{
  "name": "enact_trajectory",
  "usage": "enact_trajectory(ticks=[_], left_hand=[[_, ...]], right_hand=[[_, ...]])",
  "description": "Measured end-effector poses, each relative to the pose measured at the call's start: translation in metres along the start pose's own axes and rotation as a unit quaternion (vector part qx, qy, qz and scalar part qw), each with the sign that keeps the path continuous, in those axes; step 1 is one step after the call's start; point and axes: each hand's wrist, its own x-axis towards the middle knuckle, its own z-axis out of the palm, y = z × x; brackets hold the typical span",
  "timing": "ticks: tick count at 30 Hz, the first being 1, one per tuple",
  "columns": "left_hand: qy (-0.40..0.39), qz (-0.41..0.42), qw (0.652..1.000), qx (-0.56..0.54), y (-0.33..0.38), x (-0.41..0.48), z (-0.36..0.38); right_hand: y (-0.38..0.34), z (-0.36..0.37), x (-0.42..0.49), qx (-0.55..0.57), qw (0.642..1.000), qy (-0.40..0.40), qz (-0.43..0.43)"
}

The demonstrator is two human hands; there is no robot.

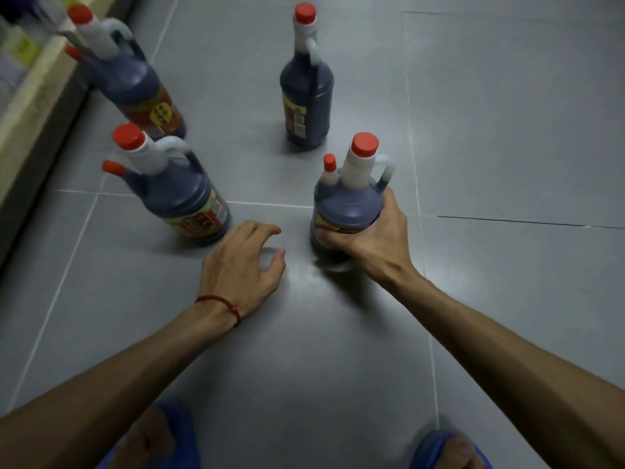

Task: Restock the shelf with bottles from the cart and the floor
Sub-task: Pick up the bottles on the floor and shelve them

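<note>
Four dark bottles with red caps stood upright on the grey tiled floor [507, 147]. The right hand [368, 238] gripped the near right bottle [348, 204] low on its body, with the thumb up the side under the white handle and the fingers wrapped round the label. Whether that bottle's base still touched the floor could not be told, as the hand and a blur hid it.

The left hand [240, 262] held nothing. Its fingers were spread and loosely bent, palm down above the floor, just left of the gripped bottle and apart from it. A thin red cord [220, 302] circled that wrist.

The near left bottle [179, 194] stood just beyond the left fingertips, between the hands and the shelf [30, 106]. The shelf's pale edge ran along the left border, with blurred goods on it. The far left bottle [135, 86] stood farther back, close to the shelf's base and in line with the near left one. The far middle bottle [306, 96] stood alone, well apart from the others and straight beyond the gripped one, its handle turned to the right.

At the bottom edge, two feet in blue slippers [439, 448] showed below the forearms.
</note>
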Motion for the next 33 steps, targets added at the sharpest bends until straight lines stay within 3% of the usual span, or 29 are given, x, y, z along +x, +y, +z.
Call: enact_trajectory(ticks=[3,7,12,18,27,33], left_hand=[[0.075,-0.133,0.987,-0.042,-0.021,-0.018,-0.003],[0.181,-0.293,0.933,-0.100,-0.054,-0.030,-0.005],[0.201,-0.260,0.916,-0.229,-0.081,-0.012,-0.013],[0.205,-0.223,0.908,-0.291,-0.084,0.024,-0.013],[0.205,-0.248,0.904,-0.282,-0.088,0.041,-0.031],[0.205,-0.293,0.884,-0.301,-0.051,0.014,-0.095]], right_hand=[[-0.016,0.018,-0.005,0.015,1.000,-0.007,-0.015],[-0.031,0.034,-0.008,0.021,0.999,-0.024,-0.032],[-0.041,0.047,-0.013,0.011,0.999,-0.044,-0.027],[-0.051,0.054,-0.010,-0.010,0.998,-0.064,-0.011],[-0.085,0.049,0.000,-0.049,0.995,-0.086,-0.008],[-0.148,0.013,-0.007,-0.076,0.992,-0.094,-0.031]])
